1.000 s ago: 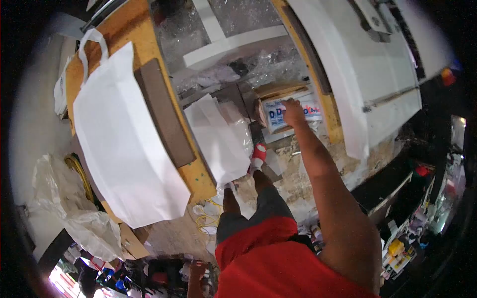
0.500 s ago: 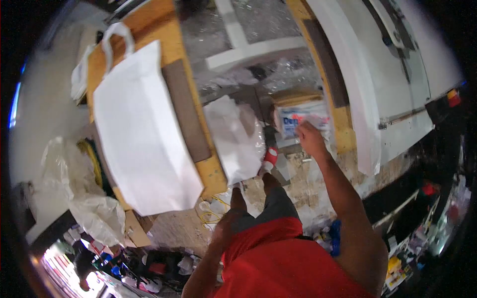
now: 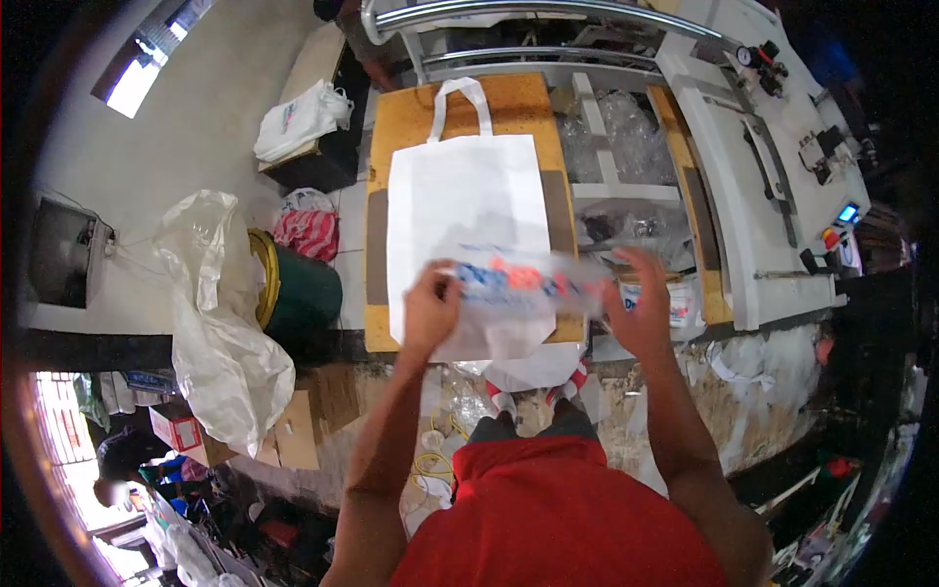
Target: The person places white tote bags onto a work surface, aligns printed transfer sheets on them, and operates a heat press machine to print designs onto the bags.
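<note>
A translucent printed film (image 3: 523, 286) with blue and red lettering stretches between my hands, blurred by motion. My left hand (image 3: 433, 301) pinches its left end. At its right end is my right hand (image 3: 638, 298), thumb against the film and fingers partly raised. Beneath the film, a white bag (image 3: 469, 196) with its handle loop at the top lies flat on the yellow-orange board (image 3: 523, 106). A stack of similar printed sheets (image 3: 682, 305) sits in a box right of the board, partly behind my right hand.
A white press machine (image 3: 724, 196) with gauges stands at the right, metal rails (image 3: 548, 8) at the top. Left are folded white bags (image 3: 303, 122), a green bin (image 3: 308, 293) and a plastic sheet (image 3: 220, 323). A person (image 3: 127, 455) is at the lower left.
My right hand has moved from the box of printed sheets to over the white bag, and a film is now held up. My left hand has come up from low beside my body to its left end.
</note>
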The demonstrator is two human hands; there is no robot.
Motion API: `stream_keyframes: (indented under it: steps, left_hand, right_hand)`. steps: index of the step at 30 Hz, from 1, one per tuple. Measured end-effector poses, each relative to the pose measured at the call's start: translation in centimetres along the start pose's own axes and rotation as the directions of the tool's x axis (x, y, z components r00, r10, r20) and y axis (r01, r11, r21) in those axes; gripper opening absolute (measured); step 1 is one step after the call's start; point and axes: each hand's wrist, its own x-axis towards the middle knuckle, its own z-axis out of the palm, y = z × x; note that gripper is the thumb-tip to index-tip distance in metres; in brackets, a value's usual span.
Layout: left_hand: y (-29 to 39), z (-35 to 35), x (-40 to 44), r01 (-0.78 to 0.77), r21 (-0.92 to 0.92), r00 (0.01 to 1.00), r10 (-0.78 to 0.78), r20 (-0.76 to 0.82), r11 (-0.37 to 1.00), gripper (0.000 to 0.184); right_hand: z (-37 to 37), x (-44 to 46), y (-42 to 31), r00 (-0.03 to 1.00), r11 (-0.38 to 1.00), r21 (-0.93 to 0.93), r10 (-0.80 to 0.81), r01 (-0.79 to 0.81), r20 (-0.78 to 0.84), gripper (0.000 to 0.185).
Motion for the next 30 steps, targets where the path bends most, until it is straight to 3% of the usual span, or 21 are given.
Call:
stream_keyframes:
  steps: [1,3,7,10,12,15,16,30]
  left_hand:
    - [-2.0,-1.6,1.8,0.000,-0.039,0.995,-0.004,-0.099,0.999,0.022]
    - [-5.8,-3.7,5.2,0.039,0.084,0.984,-0.023,-0.179,0.996,0.025]
    - [-8.1,-4.9,8.3,0.055,0.065,0.985,-0.043,-0.169,0.996,0.031]
    - [-7.3,-4.7,7.8,0.061,0.118,0.983,-0.039,-0.177,0.991,0.033]
    - [-8.1,-4.3,6.3,-0.241,0.393,0.851,0.388,-0.354,0.887,0.033]
    - [-8.9,-3.7,4.0,-0.267,0.398,0.907,0.368,-0.204,0.878,0.034]
    - [-9.1,-3.4,3.6,-0.324,0.513,0.851,0.481,-0.209,0.795,0.034]
    - [-9.5,-3.2,3.5,-0.361,0.521,0.814,0.534,-0.229,0.774,0.034]
  right_hand:
    - [2.0,0.3,0.6,0.998,1.000,0.007,0.007,-0.007,-0.058,0.040]
    - [5.8,0.9,0.8,0.996,1.000,0.001,-0.005,0.005,-0.094,0.040]
    - [13.4,1.6,-0.3,0.996,0.993,-0.086,-0.086,0.084,-0.020,0.040]
    - [16.1,1.2,-0.2,0.996,0.958,-0.274,-0.079,0.084,0.032,0.042]
    - [16.4,1.1,0.0,0.997,0.960,-0.272,-0.073,0.074,0.012,0.044]
    - [16.6,1.0,0.3,0.998,0.963,-0.263,-0.061,0.056,-0.013,0.046]
    - [16.6,0.9,0.4,0.998,0.965,-0.257,-0.063,0.055,-0.022,0.046]
    - [17.2,0.9,0.6,0.999,0.946,-0.322,-0.048,0.046,0.001,0.049]
